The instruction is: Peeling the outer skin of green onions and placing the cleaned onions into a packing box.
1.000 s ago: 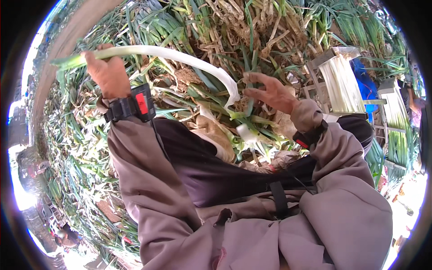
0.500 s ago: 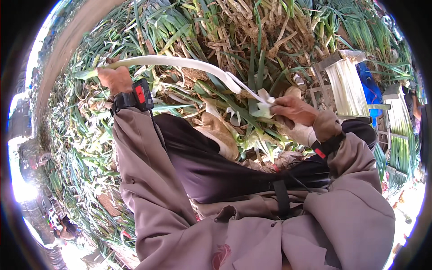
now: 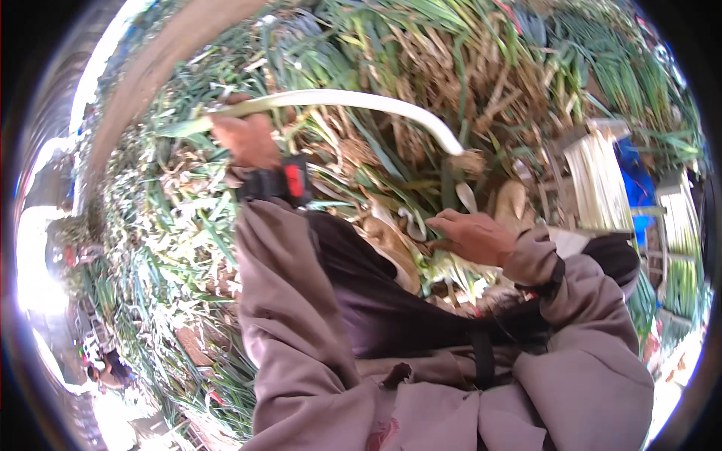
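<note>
My left hand [image 3: 244, 141] is closed round the green end of a long green onion [image 3: 361, 99]. Its white shaft arches to the right and droops to a tuft of brown roots at the tip. Below that tip, apart from the onion, is my right hand [image 3: 475, 237], with its fingers stretched out leftward and nothing visible between them. A loose white strip of peel [image 3: 466, 197] is just above the right fingers. Another curled white peel [image 3: 414, 225] is to their left.
Heaps of green onions [image 3: 481, 68] with brown outer leaves spread ahead. Leafy scraps [image 3: 180, 248] cover the ground at left. At right, metal racks hold bundles of white stalks [image 3: 599, 180], beside blue plastic [image 3: 635, 177]. A curved brown bar [image 3: 150, 75] crosses the upper left.
My right hand has let go of the thin white peel it was pulling from the onion's root end. The root tuft now shows. The view has shifted, so both hands appear lower.
</note>
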`<act>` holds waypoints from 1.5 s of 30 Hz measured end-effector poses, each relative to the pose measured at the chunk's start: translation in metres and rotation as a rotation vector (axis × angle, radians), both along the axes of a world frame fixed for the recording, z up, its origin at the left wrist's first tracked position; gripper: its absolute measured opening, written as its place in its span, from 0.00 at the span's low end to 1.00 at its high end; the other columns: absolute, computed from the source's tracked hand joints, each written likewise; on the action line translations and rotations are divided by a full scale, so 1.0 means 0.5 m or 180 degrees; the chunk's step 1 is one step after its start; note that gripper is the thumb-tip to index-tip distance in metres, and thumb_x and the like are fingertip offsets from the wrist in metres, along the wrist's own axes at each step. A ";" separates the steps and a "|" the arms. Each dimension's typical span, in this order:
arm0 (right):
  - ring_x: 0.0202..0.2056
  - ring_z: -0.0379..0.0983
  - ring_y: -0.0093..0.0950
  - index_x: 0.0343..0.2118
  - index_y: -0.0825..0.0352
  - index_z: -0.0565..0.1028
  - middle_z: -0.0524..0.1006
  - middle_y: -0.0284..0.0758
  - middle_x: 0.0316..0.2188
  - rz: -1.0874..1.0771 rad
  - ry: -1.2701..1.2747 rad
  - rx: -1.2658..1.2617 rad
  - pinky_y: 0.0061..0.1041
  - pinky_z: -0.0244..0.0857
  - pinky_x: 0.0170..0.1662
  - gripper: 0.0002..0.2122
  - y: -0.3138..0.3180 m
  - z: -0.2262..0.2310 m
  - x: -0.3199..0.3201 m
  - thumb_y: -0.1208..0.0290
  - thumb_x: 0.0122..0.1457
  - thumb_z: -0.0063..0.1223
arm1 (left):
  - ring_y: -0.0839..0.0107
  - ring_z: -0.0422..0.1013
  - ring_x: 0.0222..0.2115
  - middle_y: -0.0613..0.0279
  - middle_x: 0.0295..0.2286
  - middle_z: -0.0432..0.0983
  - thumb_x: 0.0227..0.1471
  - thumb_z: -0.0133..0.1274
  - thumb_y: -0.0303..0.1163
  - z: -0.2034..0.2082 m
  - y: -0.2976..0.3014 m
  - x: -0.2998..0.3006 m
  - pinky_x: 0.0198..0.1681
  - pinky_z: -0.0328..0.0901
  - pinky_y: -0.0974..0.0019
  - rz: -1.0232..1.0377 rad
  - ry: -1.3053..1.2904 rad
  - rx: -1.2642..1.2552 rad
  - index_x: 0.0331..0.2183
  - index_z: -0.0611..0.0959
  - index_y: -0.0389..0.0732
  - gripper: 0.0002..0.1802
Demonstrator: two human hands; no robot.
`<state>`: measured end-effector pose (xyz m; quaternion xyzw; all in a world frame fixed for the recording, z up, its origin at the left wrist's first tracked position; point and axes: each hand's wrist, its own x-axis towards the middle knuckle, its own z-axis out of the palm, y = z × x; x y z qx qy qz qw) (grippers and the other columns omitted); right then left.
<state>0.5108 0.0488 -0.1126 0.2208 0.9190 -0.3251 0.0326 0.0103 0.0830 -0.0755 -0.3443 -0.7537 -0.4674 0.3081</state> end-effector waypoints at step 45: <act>0.49 0.88 0.51 0.44 0.64 0.89 0.90 0.46 0.42 -0.2703 -0.3334 0.1194 0.53 0.80 0.53 0.15 0.143 0.126 1.613 0.58 0.62 0.67 | 0.74 0.81 0.35 0.66 0.38 0.87 0.75 0.64 0.42 -0.247 0.350 1.161 0.39 0.75 0.67 -0.3803 -0.5121 -0.2586 0.52 0.88 0.45 0.14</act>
